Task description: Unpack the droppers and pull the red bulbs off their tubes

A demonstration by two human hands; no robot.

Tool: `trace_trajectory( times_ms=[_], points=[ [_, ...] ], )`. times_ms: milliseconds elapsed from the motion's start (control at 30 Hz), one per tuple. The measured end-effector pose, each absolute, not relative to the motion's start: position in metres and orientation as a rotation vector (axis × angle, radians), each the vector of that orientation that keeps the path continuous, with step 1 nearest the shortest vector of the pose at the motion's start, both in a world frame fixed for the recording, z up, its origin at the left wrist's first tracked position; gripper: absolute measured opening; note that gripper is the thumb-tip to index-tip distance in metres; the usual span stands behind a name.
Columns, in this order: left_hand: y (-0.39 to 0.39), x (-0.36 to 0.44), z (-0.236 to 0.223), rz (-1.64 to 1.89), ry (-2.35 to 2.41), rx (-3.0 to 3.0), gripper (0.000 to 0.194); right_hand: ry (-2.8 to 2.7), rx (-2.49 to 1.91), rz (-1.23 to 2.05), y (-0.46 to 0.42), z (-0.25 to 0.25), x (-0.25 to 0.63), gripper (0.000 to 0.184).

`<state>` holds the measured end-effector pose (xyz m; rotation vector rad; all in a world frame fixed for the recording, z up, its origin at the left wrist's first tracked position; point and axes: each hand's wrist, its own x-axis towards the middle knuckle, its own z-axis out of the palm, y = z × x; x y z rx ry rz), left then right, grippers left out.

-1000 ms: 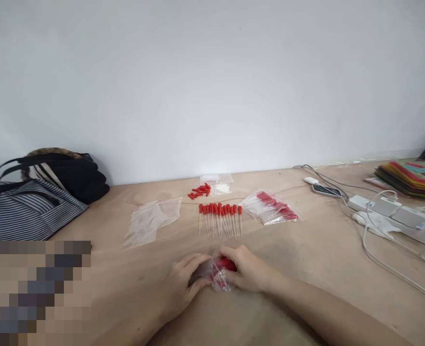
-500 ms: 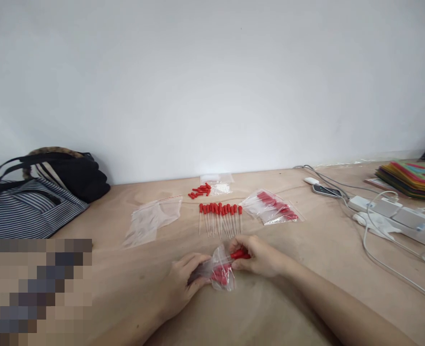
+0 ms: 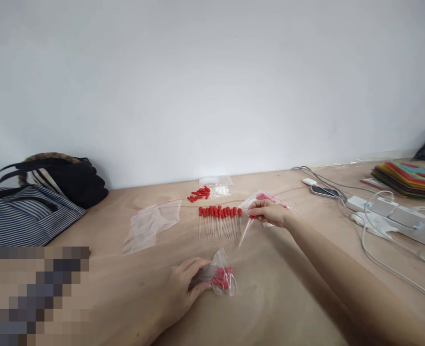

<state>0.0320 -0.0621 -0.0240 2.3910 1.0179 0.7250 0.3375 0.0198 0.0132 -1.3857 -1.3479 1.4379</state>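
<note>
At the lower centre of the frame, the left hand (image 3: 186,283) curls its fingers around one clear bag (image 3: 219,259) of red-topped pieces on the table (image 3: 262,302); their number is hidden. Right of centre, the right hand (image 3: 273,213) pinches at least one dropper (image 3: 246,232) near its red bulb, thin end down, close to the row's right end. The step in hand looks like placing a dropper from the bag; the next move seems to call for a light, level release. The row of droppers (image 3: 219,211), mid-frame, counts about a dozen, overlapping. One flat bag (image 3: 154,221) lies left, one red-filled bag (image 3: 261,195) right, partly covered. Beyond lie roughly ten loose red bulbs (image 3: 200,193) and one far bag (image 3: 220,189).
</note>
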Motion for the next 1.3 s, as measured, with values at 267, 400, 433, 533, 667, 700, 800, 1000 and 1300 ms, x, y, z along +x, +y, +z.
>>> trace_trajectory(
  times_ms=[267,400,433,533,667,700,800,1000,1300],
  points=[
    [-0.064,0.031,-0.024,0.718,1.032,2.411,0.027,-1.461,-1.594,1.368,0.088,0.015,0.324,0.015],
    [-0.064,0.032,-0.021,0.728,1.040,2.417,0.027,-1.525,-1.619,1.285,0.104,0.008,0.307,0.015],
    [-0.064,0.031,-0.022,0.733,1.024,2.418,0.027,-1.537,-1.623,1.264,0.107,0.006,0.305,0.016],
    [-0.062,0.030,-0.023,0.716,0.999,2.407,0.027,-1.564,-1.644,1.205,0.112,0.000,0.299,0.018],
    [-0.064,0.032,-0.019,0.690,1.013,2.371,0.026,-1.589,-1.682,1.132,0.113,-0.007,0.297,0.021],
    [-0.064,0.033,-0.017,0.684,1.019,2.363,0.026,-1.591,-1.692,1.110,0.112,-0.008,0.298,0.022],
    [-0.066,0.034,-0.013,0.676,1.027,2.355,0.025,-1.591,-1.719,1.027,0.107,-0.007,0.302,0.028],
    [-0.065,0.033,-0.021,0.699,1.028,2.359,0.026,-1.577,-1.683,0.794,0.079,0.006,0.311,0.032],
    [-0.060,0.031,-0.033,0.750,1.022,2.359,0.028,-1.915,-1.159,1.055,-0.050,-0.010,0.273,0.010]
  ],
)
